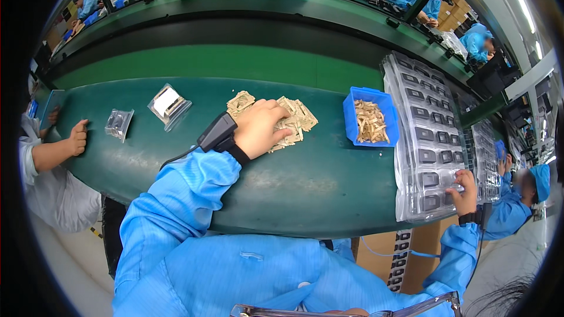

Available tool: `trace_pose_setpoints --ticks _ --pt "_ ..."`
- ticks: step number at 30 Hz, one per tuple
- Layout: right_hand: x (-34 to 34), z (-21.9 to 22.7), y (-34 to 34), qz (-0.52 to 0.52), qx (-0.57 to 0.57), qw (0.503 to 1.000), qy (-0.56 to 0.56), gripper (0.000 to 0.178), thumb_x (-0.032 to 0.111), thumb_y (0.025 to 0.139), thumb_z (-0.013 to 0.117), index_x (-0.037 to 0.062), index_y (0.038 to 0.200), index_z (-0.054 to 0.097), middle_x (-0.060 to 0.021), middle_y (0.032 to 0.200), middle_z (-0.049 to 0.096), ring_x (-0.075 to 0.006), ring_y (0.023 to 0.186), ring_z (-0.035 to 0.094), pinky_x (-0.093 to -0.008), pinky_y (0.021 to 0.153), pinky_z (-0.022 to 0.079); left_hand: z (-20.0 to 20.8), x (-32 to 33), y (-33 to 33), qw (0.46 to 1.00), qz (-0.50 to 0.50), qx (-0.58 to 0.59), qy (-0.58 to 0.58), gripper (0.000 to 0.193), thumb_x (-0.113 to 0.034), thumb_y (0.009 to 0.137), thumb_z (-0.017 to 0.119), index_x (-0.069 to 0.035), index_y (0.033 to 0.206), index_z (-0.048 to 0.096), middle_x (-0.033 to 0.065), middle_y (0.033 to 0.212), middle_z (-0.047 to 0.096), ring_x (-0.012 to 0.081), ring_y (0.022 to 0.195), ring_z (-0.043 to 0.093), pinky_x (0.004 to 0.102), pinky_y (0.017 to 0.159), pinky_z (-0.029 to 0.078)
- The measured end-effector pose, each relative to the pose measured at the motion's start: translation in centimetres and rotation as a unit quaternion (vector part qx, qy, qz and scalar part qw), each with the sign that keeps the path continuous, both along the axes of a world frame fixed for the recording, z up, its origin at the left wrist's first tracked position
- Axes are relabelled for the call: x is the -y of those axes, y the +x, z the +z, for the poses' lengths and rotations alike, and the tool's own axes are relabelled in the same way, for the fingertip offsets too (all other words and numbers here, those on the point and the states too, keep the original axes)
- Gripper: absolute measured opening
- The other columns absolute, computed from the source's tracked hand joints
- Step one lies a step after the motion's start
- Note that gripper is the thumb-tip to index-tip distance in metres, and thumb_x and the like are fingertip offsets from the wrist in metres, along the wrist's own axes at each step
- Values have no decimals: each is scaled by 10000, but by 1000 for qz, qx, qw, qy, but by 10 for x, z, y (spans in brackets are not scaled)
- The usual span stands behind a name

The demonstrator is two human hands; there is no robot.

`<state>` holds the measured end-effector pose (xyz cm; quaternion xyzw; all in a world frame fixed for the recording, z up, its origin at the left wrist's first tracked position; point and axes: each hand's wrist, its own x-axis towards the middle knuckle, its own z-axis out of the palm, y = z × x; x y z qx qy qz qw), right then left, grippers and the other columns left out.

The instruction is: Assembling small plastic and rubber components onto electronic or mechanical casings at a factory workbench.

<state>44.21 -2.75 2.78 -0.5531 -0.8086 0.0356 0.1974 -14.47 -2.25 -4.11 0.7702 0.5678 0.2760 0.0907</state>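
My left hand (260, 130) rests on a loose pile of flat beige frame-shaped pieces (301, 116) on the green work surface. Its thumb and forefinger are apart, the other fingers are partly hidden, and no piece shows held in it. At the right, my right hand (465, 194) is over the near end of a clear plastic tray (405, 196) with dark rectangular parts in its pockets. The fingers there are bent together in a pinch; what lies between them is too small to tell. Between the pile and the tray stands a blue bin (351, 118) holding small beige pieces (370, 123).
Two clear bags, one with dark parts (119, 123) and one with a white item (168, 104), lie left of the pile. A person's hand (77, 138) is at the left edge. More trays (486, 164) and a co-worker (517, 205) are at the right; others sit behind the green beam.
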Motion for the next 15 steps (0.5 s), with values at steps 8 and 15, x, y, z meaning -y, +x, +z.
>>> trace_pose_setpoints --ticks 8,15 --pt "3 -14 22 9 -309 947 -84 247 -85 828 662 46 1015 569 -34 1162 575 -133 1084 542 -265 944 431 -6 -7 2 981 44 168 -84 171 -85 831 708 -22 987 681 98 918 667 247 866 655 357 763 530" --pt "56 9 -178 19 -336 927 -168 148 88 990 530 -5 1022 641 -94 840 657 -160 757 652 -305 674 525 23 5 22 828 -126 482 -257 191 16 946 610 25 1136 599 17 977 607 75 924 617 234 871 522"
